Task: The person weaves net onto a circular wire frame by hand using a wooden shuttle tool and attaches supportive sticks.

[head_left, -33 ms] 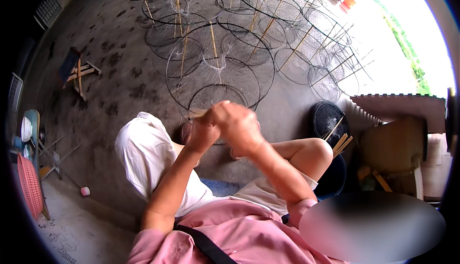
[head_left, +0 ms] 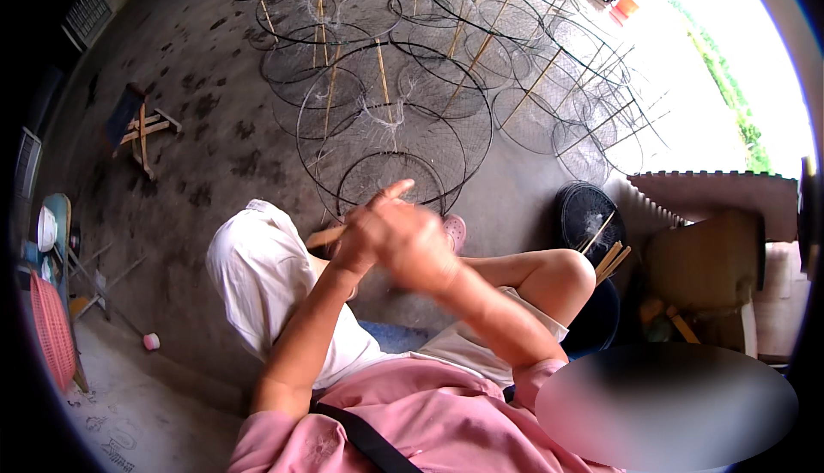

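Observation:
My left hand (head_left: 359,239) is closed around a flat light wooden strip (head_left: 326,236), whose end sticks out on its left side. One finger of it points up and away. Against it, my right hand (head_left: 422,250) is curled and smeared by motion; whatever lies inside its fingers is hidden. Both hands meet above my knees. Just beyond them on the floor stands a net trap of black hoops (head_left: 491,121) and thin mesh, with a bamboo stick (head_left: 383,82) across it. Pink shoes (head_left: 455,231) show below my hands.
More hooped nets (head_left: 330,9) with sticks spread across the far floor. At right are a folded black net (head_left: 590,215), bamboo sticks (head_left: 611,260) in a dark bucket (head_left: 598,323), and a cardboard box (head_left: 704,258). A small folding stool (head_left: 142,134) and a red basket (head_left: 51,331) are at left.
My hands have come slightly nearer to me. The wooden strip has swung down toward me and shows more, and more of the right shoe is uncovered.

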`<state>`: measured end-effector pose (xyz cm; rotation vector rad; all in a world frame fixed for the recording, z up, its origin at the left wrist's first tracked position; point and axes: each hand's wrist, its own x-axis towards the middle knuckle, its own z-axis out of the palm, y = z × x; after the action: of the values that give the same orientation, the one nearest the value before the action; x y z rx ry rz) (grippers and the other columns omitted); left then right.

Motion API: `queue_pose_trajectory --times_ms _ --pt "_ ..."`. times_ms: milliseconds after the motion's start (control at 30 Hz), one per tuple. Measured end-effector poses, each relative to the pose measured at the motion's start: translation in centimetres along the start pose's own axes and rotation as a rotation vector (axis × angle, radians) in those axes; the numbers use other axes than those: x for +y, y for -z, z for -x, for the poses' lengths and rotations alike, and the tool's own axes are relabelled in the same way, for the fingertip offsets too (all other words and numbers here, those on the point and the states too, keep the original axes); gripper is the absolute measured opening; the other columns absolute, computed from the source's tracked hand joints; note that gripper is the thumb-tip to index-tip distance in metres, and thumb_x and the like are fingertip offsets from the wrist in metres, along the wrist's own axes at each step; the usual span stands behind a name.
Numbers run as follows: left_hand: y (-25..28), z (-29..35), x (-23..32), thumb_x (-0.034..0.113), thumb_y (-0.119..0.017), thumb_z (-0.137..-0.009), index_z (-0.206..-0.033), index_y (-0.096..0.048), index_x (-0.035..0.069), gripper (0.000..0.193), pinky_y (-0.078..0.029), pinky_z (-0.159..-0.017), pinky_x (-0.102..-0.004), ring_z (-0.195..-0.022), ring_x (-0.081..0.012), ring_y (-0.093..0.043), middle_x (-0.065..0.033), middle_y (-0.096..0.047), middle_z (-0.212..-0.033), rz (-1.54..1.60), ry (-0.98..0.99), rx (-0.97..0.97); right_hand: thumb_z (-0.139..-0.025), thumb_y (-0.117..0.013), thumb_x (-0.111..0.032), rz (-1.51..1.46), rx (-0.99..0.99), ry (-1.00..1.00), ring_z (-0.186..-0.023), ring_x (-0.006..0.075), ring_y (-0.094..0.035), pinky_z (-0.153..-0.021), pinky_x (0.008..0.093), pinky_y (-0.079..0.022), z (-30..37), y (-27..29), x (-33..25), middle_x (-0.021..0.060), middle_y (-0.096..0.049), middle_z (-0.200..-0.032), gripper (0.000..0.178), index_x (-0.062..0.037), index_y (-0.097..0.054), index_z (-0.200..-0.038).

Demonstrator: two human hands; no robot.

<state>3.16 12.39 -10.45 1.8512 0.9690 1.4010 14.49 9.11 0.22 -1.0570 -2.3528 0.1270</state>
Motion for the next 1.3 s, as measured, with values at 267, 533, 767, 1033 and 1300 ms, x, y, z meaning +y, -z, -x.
queue_pose_trajectory --times_ms 267,533,767,1033,1300 --pt "0.0 -0.2 0.1 0.000 -0.073 -0.082 -0.095 -0.070 0.003 0.014 -0.054 -0.066 -0.0271 -0.076 -0.0146 -0.070 -0.0104 -0.073 -0.087 0.028 0.186 0.017 -0.099 -0.058 -0.020 -1.627 0.394 -0.973 -0.060 0.0108 -0.055 -0.054 0.0274 -0.045 7.5 1.0 1.2 -0.0009 -0.058 -0.070 0.015 -0.0085 -0.061 -0.090" --pt "-0.4 -0.2 0.4 0.003 -0.072 -0.084 -0.097 -0.069 0.004 0.013 -0.055 -0.067 -0.0290 -0.076 -0.0201 -0.071 -0.0121 -0.073 -0.089 -0.007 0.160 0.009 -0.104 -0.047 -0.031 -2.237 -0.164 -1.021 -0.077 0.0237 -0.070 -0.051 0.0298 -0.054 10.4 -3.6 1.3 0.0119 -0.068 -0.091 0.020 -0.0114 -0.051 -0.107" --pt "-0.5 0.3 0.9 0.005 -0.072 -0.084 -0.095 -0.066 0.006 0.012 -0.053 -0.062 -0.0323 -0.073 -0.0237 -0.070 -0.0100 -0.071 -0.086 -0.073 0.124 0.040 -0.101 -0.053 -0.010 -1.781 0.906 -0.767 -0.084 0.0179 -0.065 -0.069 0.0277 -0.053 10.2 -6.0 4.0 0.0096 -0.063 -0.093 0.010 -0.0013 -0.054 -0.106" --pt "-2.2 -1.9 -1.4 0.009 -0.060 -0.091 -0.094 -0.055 0.009 0.005 -0.050 -0.063 -0.0426 -0.079 -0.0355 -0.064 -0.0111 -0.062 -0.086 -0.378 0.013 0.221 -0.095 -0.054 -0.008 -0.492 0.359 -0.042 -0.088 0.0306 -0.061 -0.080 0.0378 -0.050 7.2 1.7 0.4 0.0129 -0.060 -0.091 0.011 0.0008 -0.058 -0.090" --pt "-1.1 -2.6 -2.6 0.012 -0.065 -0.088 -0.093 -0.059 0.013 0.008 -0.052 -0.061 -0.0410 -0.078 -0.0321 -0.067 -0.0077 -0.064 -0.083 -0.428 -0.082 0.233 -0.098 -0.052 -0.012 -1.030 0.196 -0.364 -0.056 0.0210 -0.048 -0.053 0.0345 -0.037 15.9 2.5 -7.3 0.0081 -0.049 -0.066 0.024 -0.0013 -0.053 -0.077"
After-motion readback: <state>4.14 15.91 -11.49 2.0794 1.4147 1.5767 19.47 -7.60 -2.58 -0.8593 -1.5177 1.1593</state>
